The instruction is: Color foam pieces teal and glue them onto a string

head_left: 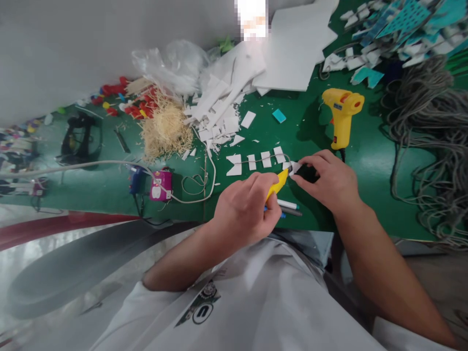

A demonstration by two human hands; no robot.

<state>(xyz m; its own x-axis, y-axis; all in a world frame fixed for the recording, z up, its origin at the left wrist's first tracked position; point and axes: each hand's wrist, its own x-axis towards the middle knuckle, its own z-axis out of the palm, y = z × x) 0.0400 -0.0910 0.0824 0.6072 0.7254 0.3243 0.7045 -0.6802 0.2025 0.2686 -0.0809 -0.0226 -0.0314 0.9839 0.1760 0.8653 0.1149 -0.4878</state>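
My left hand (250, 204) is closed round a yellow utility knife (278, 183), its grey tip pointing to the right. That tip meets a small white foam piece (294, 167) pinched between the thumb and fingers of my right hand (327, 178). To the left, several white foam pieces (266, 159) lie in a row along a thin grey cord, with a notched tail-like piece (234, 165) at the far end. Just below my hands, partly covered by the left one, are a few marker pens (288, 204).
A yellow glue gun (342, 117) stands beyond my right hand. Tangled grey cord (435, 141) covers the right side. Foam scraps (223, 117), wood shavings (166, 127) and large white sheets (292, 48) lie at the back. A power cable (186, 200) runs to a pink plug adapter (161, 185).
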